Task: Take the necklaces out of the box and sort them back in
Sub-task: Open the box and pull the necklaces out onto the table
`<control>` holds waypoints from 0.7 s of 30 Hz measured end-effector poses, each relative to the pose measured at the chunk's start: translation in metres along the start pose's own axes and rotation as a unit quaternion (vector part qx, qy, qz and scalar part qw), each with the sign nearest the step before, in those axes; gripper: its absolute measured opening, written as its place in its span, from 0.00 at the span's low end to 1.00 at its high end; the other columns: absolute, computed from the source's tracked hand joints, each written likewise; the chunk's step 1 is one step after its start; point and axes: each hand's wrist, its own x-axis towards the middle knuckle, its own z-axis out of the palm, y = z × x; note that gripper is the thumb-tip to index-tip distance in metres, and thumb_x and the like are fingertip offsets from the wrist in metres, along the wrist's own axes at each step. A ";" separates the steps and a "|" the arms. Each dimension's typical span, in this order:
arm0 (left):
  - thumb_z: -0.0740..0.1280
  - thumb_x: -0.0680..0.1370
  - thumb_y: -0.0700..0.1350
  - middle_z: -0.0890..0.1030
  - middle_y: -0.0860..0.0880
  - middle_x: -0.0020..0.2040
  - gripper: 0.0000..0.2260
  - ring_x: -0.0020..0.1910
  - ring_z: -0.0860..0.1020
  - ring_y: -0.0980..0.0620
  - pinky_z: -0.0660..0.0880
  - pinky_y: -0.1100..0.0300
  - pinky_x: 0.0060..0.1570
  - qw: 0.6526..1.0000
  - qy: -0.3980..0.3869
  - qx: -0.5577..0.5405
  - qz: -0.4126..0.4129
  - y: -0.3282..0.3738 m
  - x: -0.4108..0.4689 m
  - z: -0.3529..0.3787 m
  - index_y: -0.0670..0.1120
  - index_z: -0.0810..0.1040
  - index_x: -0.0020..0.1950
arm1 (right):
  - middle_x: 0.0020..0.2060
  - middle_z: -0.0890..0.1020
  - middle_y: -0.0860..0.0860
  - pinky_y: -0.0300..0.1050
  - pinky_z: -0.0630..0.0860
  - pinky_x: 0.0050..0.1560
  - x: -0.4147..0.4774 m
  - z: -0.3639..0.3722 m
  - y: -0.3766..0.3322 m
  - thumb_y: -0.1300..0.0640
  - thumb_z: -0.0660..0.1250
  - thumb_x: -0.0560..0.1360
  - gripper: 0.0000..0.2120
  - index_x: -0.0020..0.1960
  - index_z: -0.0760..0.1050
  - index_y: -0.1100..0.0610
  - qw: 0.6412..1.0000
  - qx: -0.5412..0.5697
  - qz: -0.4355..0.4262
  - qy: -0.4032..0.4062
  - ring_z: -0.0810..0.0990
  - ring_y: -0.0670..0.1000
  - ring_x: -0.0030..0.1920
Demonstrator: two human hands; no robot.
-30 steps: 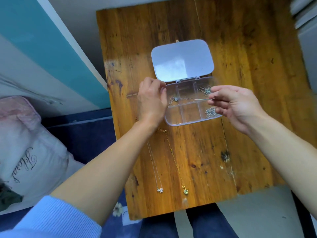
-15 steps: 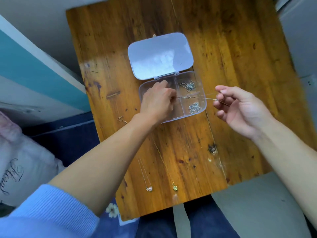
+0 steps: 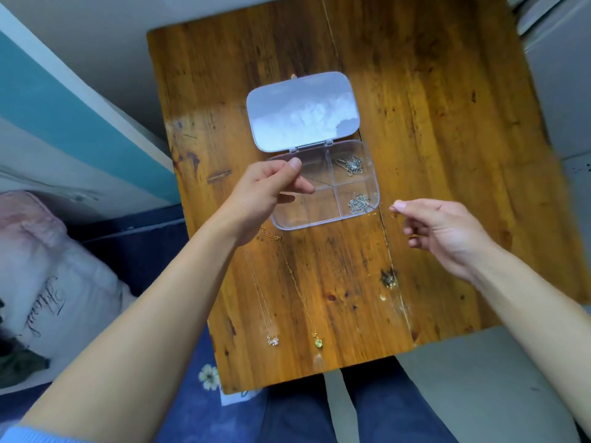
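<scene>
Take-out step: left hand (image 3: 256, 199) & right hand (image 3: 447, 235) each pinch an end of a thin chain (image 3: 315, 180) over the clear box (image 3: 374, 174). Next, prob.: lift it clear w/o snagging the dividers.

So the left hand (image 3: 259, 193) came up out of the clear box (image 3: 323, 183). Half a second earlier it was dug down into the left compartments, and by the last frame it sat over the box's left edge with its fingers (image 3: 295, 163) pinched on a thin chain running across the upper-left compartment. The right hand (image 3: 447, 231) slid off toward the right of the frame, clear of the box, fingertips pinched together just past its lower-right corner. The camera view shifted a bit too.
</scene>
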 end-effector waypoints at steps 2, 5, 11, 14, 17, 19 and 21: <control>0.57 0.84 0.47 0.77 0.46 0.34 0.16 0.37 0.80 0.47 0.76 0.56 0.42 0.997 -0.014 -0.062 -0.030 -0.003 -0.014 0.003 0.45 0.73 0.38 | 0.29 0.74 0.50 0.35 0.70 0.27 -0.007 0.003 0.013 0.51 0.74 0.69 0.08 0.39 0.85 0.56 0.999 -0.046 -0.004 -0.021 0.73 0.44 0.29; 0.57 0.83 0.42 0.72 0.45 0.32 0.10 0.31 0.75 0.49 0.73 0.60 0.34 0.994 -0.031 -0.080 -0.075 -0.014 -0.033 0.008 0.40 0.76 0.47 | 0.26 0.77 0.47 0.35 0.70 0.26 -0.018 0.006 0.039 0.53 0.74 0.71 0.06 0.36 0.85 0.53 0.993 -0.117 -0.011 -0.032 0.73 0.44 0.27; 0.66 0.78 0.33 0.80 0.42 0.36 0.06 0.30 0.79 0.51 0.76 0.64 0.30 0.988 0.026 0.048 -0.143 -0.050 -0.047 0.017 0.33 0.80 0.53 | 0.26 0.79 0.45 0.41 0.71 0.35 -0.042 0.006 0.100 0.53 0.73 0.73 0.10 0.34 0.81 0.55 0.957 -0.284 -0.005 -0.063 0.74 0.44 0.28; 0.67 0.77 0.32 0.80 0.40 0.36 0.05 0.30 0.78 0.48 0.77 0.64 0.28 0.983 0.088 0.055 -0.151 -0.066 -0.037 0.037 0.32 0.80 0.52 | 0.35 0.82 0.45 0.46 0.76 0.45 -0.053 0.009 0.119 0.50 0.71 0.74 0.10 0.35 0.81 0.51 0.931 -0.355 -0.004 -0.077 0.79 0.44 0.40; 0.71 0.75 0.35 0.82 0.38 0.38 0.03 0.32 0.79 0.45 0.78 0.60 0.33 0.978 0.132 0.081 -0.141 -0.074 -0.023 0.051 0.37 0.82 0.48 | 0.42 0.82 0.44 0.49 0.73 0.58 -0.062 0.016 0.127 0.49 0.71 0.74 0.09 0.36 0.80 0.48 0.913 -0.400 -0.026 -0.080 0.75 0.42 0.55; 0.72 0.74 0.37 0.83 0.38 0.38 0.03 0.30 0.79 0.47 0.77 0.62 0.29 0.974 0.155 0.093 -0.138 -0.077 -0.016 0.056 0.38 0.83 0.47 | 0.40 0.83 0.43 0.48 0.76 0.53 -0.065 0.022 0.129 0.49 0.70 0.74 0.08 0.38 0.80 0.49 0.904 -0.417 -0.034 -0.087 0.78 0.42 0.49; 0.72 0.74 0.37 0.83 0.38 0.38 0.04 0.29 0.79 0.47 0.74 0.63 0.27 0.969 0.179 0.093 -0.143 -0.079 -0.011 0.058 0.37 0.83 0.46 | 0.37 0.83 0.43 0.47 0.78 0.45 -0.067 0.027 0.132 0.49 0.69 0.74 0.08 0.39 0.81 0.50 0.899 -0.426 -0.035 -0.096 0.80 0.45 0.41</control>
